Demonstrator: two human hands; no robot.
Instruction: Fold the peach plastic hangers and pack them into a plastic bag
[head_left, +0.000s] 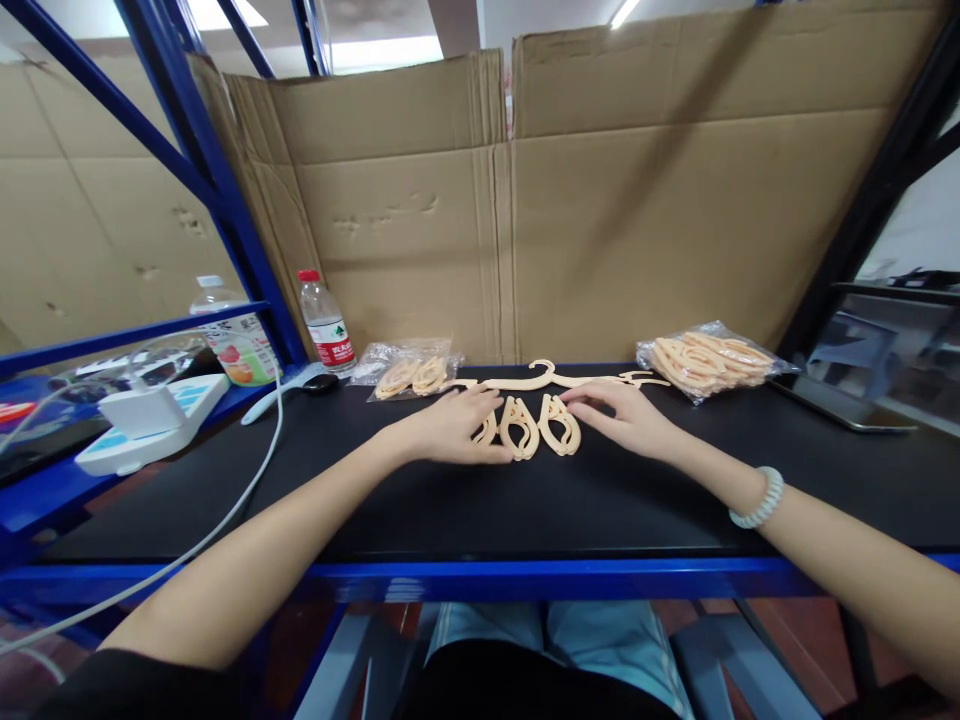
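Note:
Three folded beige plastic hangers lie side by side on the black tabletop: a left one (486,430), a middle one (519,430) and a right one (560,426). Behind them an unfolded beige hanger (541,378) lies with its hook pointing away from me. My left hand (461,425) rests over the left folded hanger, fingers spread, covering part of it; its thumb reaches the middle one's lower end. My right hand (626,415) is open, palm down, its fingertips at the upper right of the right folded hanger. Whether they touch it is unclear.
A clear bag of hangers (709,358) sits at the back right, another bag (416,370) at the back left beside a red-capped bottle (326,325). A white power strip (154,425) and cable (251,485) lie left. Cardboard (675,220) walls the back.

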